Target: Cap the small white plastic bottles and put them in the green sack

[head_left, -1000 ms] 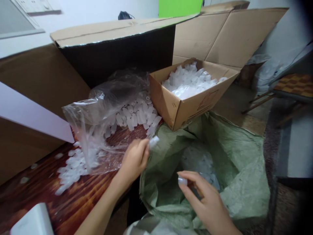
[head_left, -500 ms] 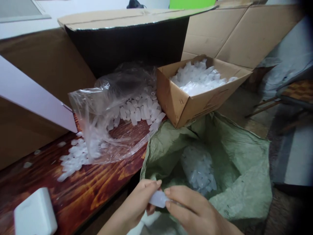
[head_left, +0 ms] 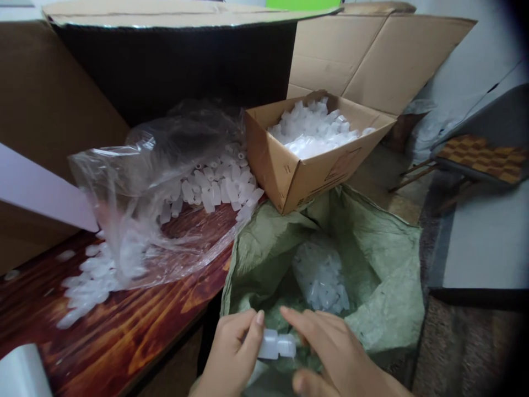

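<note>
My left hand [head_left: 235, 353] is closed around a small translucent white plastic bottle [head_left: 269, 344], held level above the near rim of a green woven sack [head_left: 382, 309]. A paler cap [head_left: 286, 346] sits on the bottle's right end. Just to the right of it is my right hand [head_left: 336, 353], its fingers apart and slightly blurred, with nothing visible in them. Inside the sack lies a clear bag of small white pieces [head_left: 322, 275]. On the wooden table, loose small white caps [head_left: 88, 284] lie left of a heap of bottles [head_left: 212, 190].
A clear plastic sheet or bag [head_left: 136, 160] partly covers the heap. Beside the sack's far rim, a cardboard box [head_left: 314, 171] is full of white pieces. A large cardboard carton [head_left: 173, 66] stands behind. At right is a chair with a checked seat [head_left: 481, 159].
My right hand's fingers have come off the bottle's end and spread, leaving the cap visible. My left hand keeps hold of the bottle. The camera view has shifted to the right.
</note>
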Demonstrator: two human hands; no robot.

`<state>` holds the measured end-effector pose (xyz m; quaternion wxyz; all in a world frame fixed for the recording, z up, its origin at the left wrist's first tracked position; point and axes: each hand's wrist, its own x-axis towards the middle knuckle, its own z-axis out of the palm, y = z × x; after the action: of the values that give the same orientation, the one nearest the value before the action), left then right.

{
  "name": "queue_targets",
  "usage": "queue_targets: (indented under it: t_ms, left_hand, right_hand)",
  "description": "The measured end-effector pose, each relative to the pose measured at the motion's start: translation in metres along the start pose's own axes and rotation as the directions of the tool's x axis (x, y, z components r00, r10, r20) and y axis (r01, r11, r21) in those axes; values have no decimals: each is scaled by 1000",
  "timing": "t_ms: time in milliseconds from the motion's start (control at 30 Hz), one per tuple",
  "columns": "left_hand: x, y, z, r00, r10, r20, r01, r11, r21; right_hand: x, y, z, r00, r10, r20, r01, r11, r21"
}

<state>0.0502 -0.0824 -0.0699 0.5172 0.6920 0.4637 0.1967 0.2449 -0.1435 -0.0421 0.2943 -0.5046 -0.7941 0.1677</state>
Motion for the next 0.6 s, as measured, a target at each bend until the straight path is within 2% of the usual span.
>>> queue_targets:
  t_ms: [67,100,167,233,267,367,433,500,600]
  left_hand:
    - [-2,2,-1,997,70,-17,-69,995,73]
    - [-3,2,-2,996,91,-14,-90,992,91]
    - [-5,1,-2,995,99,2,-99,991,95]
    - [-6,1,-2,996,84,18,-85,993,79]
    - [-7,1,-2,997,75,25,-77,995,67]
    - [-11,4,-3,998,57,27,-58,997,43]
    - [-13,9,-5,999,37,21,-37,999,21]
    - [-14,13,-8,1000,20,5,-20,1000,14]
    - [-13,16,-10,1000,-23,0,23,999,-33]
  right_hand:
    - [-5,5,-5,981,-183,67,190,974,-124]
    - [-8,7,-8,967,-219,128,237,960,-148]
    - [-10,9,-13,968,-135,210,164,978,-125]
    - [-11,10,-17,980,-29,197,49,994,-97]
    - [-10,10,-18,983,-30,184,47,995,-86]
    - [-8,11,-17,964,-157,212,178,980,-84]
    - [-10,15,-12,960,-136,243,166,980,-107]
    - [-15,22,-5,975,-103,198,129,984,-122]
    - [-28,35,12,968,-242,68,249,961,-118]
